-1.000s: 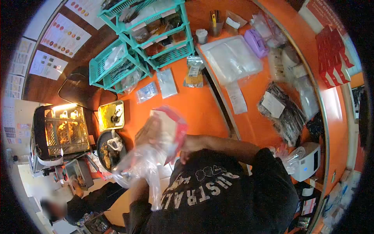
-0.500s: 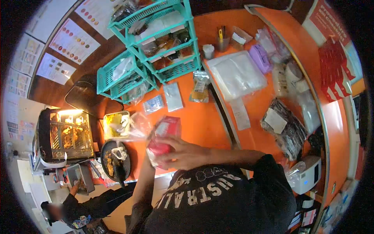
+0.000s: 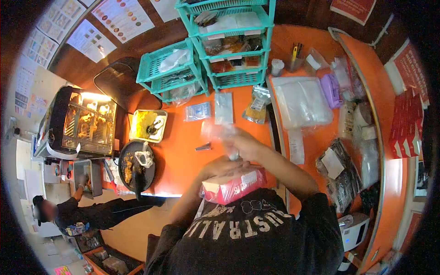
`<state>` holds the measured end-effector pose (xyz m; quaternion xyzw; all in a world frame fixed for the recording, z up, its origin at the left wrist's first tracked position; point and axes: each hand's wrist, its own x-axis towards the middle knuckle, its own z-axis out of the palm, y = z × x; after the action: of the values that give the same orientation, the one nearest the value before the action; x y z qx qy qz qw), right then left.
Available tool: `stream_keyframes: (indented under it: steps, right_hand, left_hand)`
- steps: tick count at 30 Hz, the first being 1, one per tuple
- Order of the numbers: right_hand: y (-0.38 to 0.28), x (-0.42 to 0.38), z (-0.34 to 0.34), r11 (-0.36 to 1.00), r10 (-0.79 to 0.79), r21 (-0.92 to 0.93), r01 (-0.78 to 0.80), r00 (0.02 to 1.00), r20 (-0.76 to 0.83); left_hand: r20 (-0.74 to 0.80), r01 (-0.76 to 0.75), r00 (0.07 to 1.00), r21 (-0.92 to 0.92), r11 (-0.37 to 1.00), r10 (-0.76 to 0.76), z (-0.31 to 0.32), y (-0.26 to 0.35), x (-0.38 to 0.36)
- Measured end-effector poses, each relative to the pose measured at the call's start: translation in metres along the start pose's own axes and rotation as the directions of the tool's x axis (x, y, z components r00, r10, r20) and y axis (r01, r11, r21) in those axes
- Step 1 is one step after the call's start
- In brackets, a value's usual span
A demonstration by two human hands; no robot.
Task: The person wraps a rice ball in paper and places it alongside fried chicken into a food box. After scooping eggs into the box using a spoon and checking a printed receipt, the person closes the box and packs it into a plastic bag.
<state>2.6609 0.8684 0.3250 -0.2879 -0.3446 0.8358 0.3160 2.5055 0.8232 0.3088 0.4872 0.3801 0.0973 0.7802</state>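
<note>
A pink and white box (image 3: pixel 236 187) in clear plastic is held tilted against the front of the black shirt. My left hand (image 3: pixel 222 168) lies over its upper side, fingers bent around it. Just above the box is my right hand (image 3: pixel 240 144), its fingertips smeared by motion. A pale pinkish blur shows at those fingertips; whether they hold something cannot be made out. On the orange counter (image 3: pixel 178 160), left of my right hand, lies a small dark metal item (image 3: pixel 203 147). A blue-white packet (image 3: pixel 198 111) and a silver pouch (image 3: pixel 223 108) lie beyond.
Left are a lit food warmer (image 3: pixel 89 121), a metal tray (image 3: pixel 148 125) and a black pan (image 3: pixel 133 172). Teal racks (image 3: pixel 236 59) stand behind. Plastic bags (image 3: pixel 302 101) and a black wrapped bundle (image 3: pixel 339 172) lie right. A person (image 3: pixel 91 213) works lower left.
The view has shifted, moving the scene mostly rightward. The box is lower against the shirt and turned. My right hand has lifted off it, while my left hand now lies over it.
</note>
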Motion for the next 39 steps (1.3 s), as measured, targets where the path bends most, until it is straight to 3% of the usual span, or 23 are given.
stream_keyframes:
  steps: [1,3,5,7,8,9,10,11,12,17,19,21,22,25,26,27,29,32,33,35,37,38,39]
  right_hand:
    - [-0.003,0.001,-0.007,1.000,0.003,0.001,-0.003,1.000,-0.006]
    - [-0.016,0.000,-0.023,0.885,0.144,0.449,-0.120,0.989,-0.019]
    - [-0.026,-0.002,-0.027,0.853,0.155,0.512,-0.098,0.985,-0.069]
    - [-0.019,0.000,-0.042,0.861,0.122,0.505,-0.059,0.988,-0.093]
    - [-0.015,-0.003,-0.051,0.873,0.066,0.479,-0.094,0.995,0.076]
    - [-0.013,-0.012,-0.054,0.870,0.065,0.485,-0.088,0.996,0.064]
    - [-0.011,-0.022,-0.056,0.993,-0.013,0.116,0.020,0.998,-0.058]
    - [-0.010,-0.031,-0.060,0.956,-0.125,-0.280,0.083,0.982,-0.138]
    - [0.007,-0.030,-0.093,0.946,0.122,-0.304,-0.109,0.992,0.022]
    - [0.043,-0.034,-0.083,0.956,0.293,0.034,-0.292,0.956,-0.027]
    - [0.065,-0.009,-0.112,0.895,0.402,0.168,-0.413,0.911,0.093]
    - [0.060,-0.001,-0.117,0.918,0.299,0.213,-0.335,0.936,0.184]
    - [0.062,0.003,-0.121,0.988,0.157,-0.006,-0.157,0.988,-0.001]
    - [0.061,0.009,-0.137,0.973,0.163,-0.148,-0.175,0.982,-0.091]
    - [0.054,-0.002,-0.125,0.961,0.124,-0.226,-0.162,0.977,-0.173]
    - [0.084,0.012,-0.146,0.923,0.003,-0.374,-0.090,0.974,-0.227]
    - [0.145,0.039,-0.191,0.749,-0.238,-0.661,-0.039,0.916,-0.324]
    - [0.121,0.014,-0.184,0.505,-0.226,-0.861,0.065,0.972,-0.059]
    - [0.103,0.006,-0.178,0.418,-0.289,-0.908,-0.024,0.944,-0.158]
    - [0.058,0.019,-0.184,0.461,-0.497,-0.887,-0.028,0.820,-0.283]
    - [0.000,0.031,-0.205,0.397,-0.767,-0.917,0.050,0.567,-0.301]
    - [-0.038,0.034,-0.208,0.342,-0.815,-0.937,-0.067,0.475,-0.331]
    - [-0.077,0.036,-0.207,0.296,-0.859,-0.937,-0.187,0.376,-0.347]
  left_hand:
    - [-0.034,-0.008,0.999,0.001,1.000,0.008,0.005,0.003,0.001]
    - [-0.087,-0.115,0.990,-0.065,0.991,0.109,0.015,-0.005,0.004]
    - [0.245,-0.048,0.902,-0.763,0.645,0.356,0.006,-0.026,0.016]
    - [0.200,-0.167,0.903,-0.651,0.741,0.380,0.005,-0.044,0.017]
    - [0.033,-0.370,0.907,-0.417,0.830,0.421,0.014,-0.057,0.015]
    - [0.067,-0.325,0.904,-0.534,0.781,0.422,0.008,-0.057,0.017]
    - [0.100,-0.268,0.901,-0.639,0.721,0.423,0.003,-0.058,0.020]
    - [0.106,-0.259,0.902,-0.643,0.721,0.419,-0.008,-0.071,0.020]
    - [-0.055,-0.353,0.921,-0.532,0.769,0.385,-0.019,-0.089,0.021]
    - [-0.291,-0.429,0.896,-0.379,0.820,0.335,-0.034,-0.027,0.003]
    - [-0.307,-0.146,0.931,0.175,0.974,0.195,-0.063,-0.018,0.002]
    - [-0.362,-0.254,0.862,0.294,0.921,0.354,-0.064,-0.016,0.013]
    - [-0.346,-0.295,0.832,0.385,0.875,0.433,-0.073,-0.029,0.021]
    - [-0.469,-0.260,0.767,0.396,0.880,0.438,-0.079,-0.072,0.048]
    - [-0.445,-0.201,0.729,0.586,0.785,0.519,-0.085,-0.090,0.059]
    - [-0.401,-0.130,0.695,0.747,0.652,0.597,-0.088,-0.099,0.066]
    - [-0.487,-0.237,0.626,0.626,0.743,0.609,-0.073,-0.103,0.069]
    - [-0.531,-0.277,0.617,0.545,0.791,0.581,-0.100,-0.181,0.105]
    - [-0.508,-0.255,0.637,0.571,0.780,0.580,-0.097,-0.177,0.105]
    - [-0.437,-0.145,0.695,0.693,0.706,0.571,-0.084,-0.150,0.095]
    - [-0.288,0.047,0.767,0.916,0.398,0.574,-0.086,-0.133,0.093]
    - [-0.298,-0.096,0.707,0.858,0.505,0.641,-0.095,-0.154,0.099]
    - [-0.466,-0.217,0.743,0.511,0.832,0.480,-0.102,-0.175,0.105]
